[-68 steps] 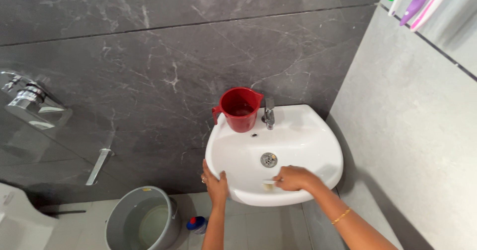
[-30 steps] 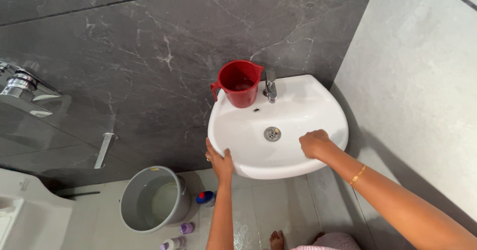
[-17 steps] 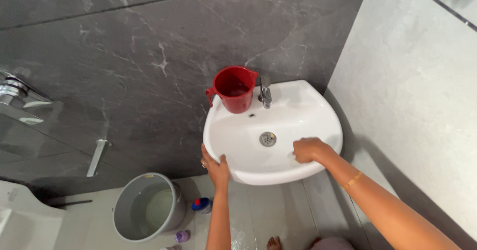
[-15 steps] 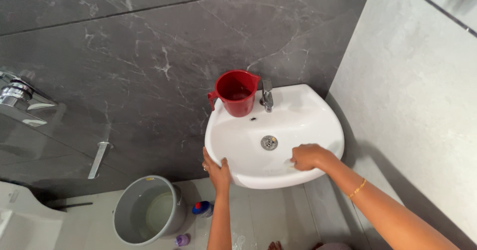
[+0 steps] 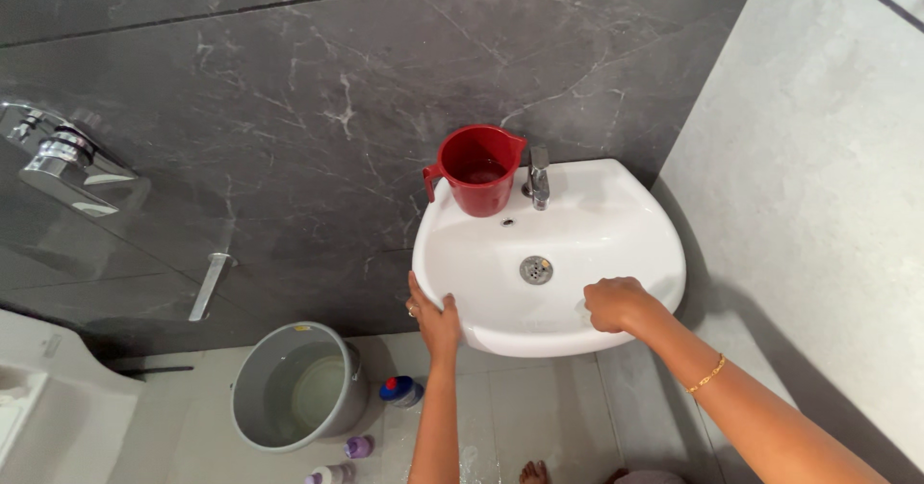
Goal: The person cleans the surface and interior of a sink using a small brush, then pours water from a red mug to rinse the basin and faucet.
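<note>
A white wall-hung sink (image 5: 651,236) sits against a dark marble wall. My left hand (image 5: 435,315) grips its front-left rim, thumb inside the bowl. My right hand (image 5: 616,303) is closed inside the bowl at the front right, to the right of the drain (image 5: 536,269). It holds a small pale brush, almost wholly hidden by the fingers. A red plastic jug (image 5: 478,171) with some water in it stands on the back-left ledge, beside the chrome tap (image 5: 538,178).
A grey bucket (image 5: 294,388) with water stands on the tiled floor below left of the sink. A blue-capped bottle (image 5: 399,390) and a small purple bottle (image 5: 358,445) lie near it. Chrome fittings (image 5: 67,162) jut from the left wall. A light grey wall rises at the right.
My right hand has moved along the bowl from the front middle to the front right side. My left hand has stayed on the rim. The view has shifted slightly.
</note>
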